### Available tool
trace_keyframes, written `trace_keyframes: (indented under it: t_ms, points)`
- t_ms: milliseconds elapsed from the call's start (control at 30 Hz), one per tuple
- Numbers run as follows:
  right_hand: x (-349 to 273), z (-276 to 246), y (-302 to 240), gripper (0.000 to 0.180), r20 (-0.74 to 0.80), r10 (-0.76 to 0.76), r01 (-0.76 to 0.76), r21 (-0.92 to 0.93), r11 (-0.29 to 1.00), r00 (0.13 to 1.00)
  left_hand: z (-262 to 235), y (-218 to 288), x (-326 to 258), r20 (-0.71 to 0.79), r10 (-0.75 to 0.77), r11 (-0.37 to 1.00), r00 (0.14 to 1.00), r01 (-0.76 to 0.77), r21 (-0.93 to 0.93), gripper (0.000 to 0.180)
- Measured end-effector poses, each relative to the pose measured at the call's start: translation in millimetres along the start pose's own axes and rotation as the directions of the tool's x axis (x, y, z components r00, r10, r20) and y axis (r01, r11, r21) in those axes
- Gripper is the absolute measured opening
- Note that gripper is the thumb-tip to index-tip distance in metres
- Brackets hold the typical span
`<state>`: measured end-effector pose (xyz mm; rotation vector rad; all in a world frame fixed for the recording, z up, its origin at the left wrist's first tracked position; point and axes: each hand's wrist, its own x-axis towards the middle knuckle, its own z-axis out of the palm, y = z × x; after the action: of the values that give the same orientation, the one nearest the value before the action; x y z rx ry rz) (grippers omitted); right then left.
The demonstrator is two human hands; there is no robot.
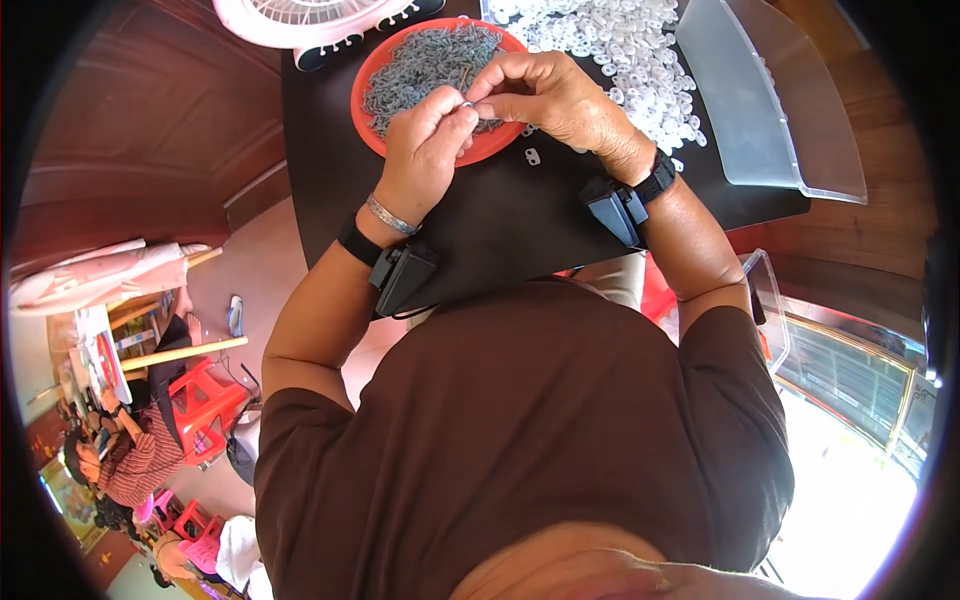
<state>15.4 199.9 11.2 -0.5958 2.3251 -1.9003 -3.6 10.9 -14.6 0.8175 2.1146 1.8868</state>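
Over the red bowl (360, 118), my two hands meet at the fingertips. My left hand (425, 148) is closed, pinching a small pale, shiny piece (467, 105) between thumb and forefinger. Against it, my right hand (560, 100) has thumb and forefinger pressed together, and what they hold is too small to make out. Many small grey twisted pieces (415, 75) fill the bowl. To the right of it spreads a heap of small white plastic pieces with holes (640, 65). One white piece (532, 156) lies apart on the black table (490, 220).
A clear plastic bin (740, 110) lies tilted at the table's right. At the far left stands a pink fan (300, 25). Down on the left are red stools (205, 400) and a seated person in a striped top (145, 460). Black devices are strapped to both my wrists.
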Motion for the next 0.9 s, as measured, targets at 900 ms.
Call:
trace_keyframes:
  t_ms: [900]
  points:
    - [-12.0,-10.7,-1.0,0.015,0.126,-0.044,0.13,-0.836,0.534,0.991,-7.6,11.8,-1.7,-0.08,-0.051,0.993,0.995,0.043,-0.11,0.017]
